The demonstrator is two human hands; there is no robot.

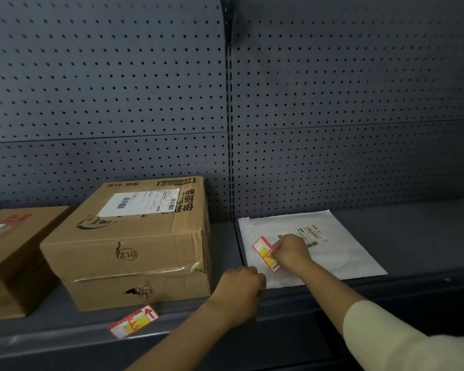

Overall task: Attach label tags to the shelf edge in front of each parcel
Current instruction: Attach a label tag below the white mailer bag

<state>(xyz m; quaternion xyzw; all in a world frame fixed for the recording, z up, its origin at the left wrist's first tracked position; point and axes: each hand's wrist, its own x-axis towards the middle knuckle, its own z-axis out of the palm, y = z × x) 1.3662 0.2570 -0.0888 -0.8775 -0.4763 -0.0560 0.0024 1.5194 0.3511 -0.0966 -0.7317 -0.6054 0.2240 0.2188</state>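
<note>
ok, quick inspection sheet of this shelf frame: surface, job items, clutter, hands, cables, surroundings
Surface: dark grey shelf, two bays meeting at a seam; front edge runs along the bottom.
Job's things: large cardboard box marked 013, with a red and yellow label tag on the edge in front of it; a second box at far left; a white mailer bag lying flat in the right bay.
Clutter: nothing seen.
Grippers: right hand pinches a second tag above the bag; left hand curled at the shelf's front edge, contents hidden.
Cables: nothing seen.
Surroundings: grey pegboard back panel, no hooks.
</note>
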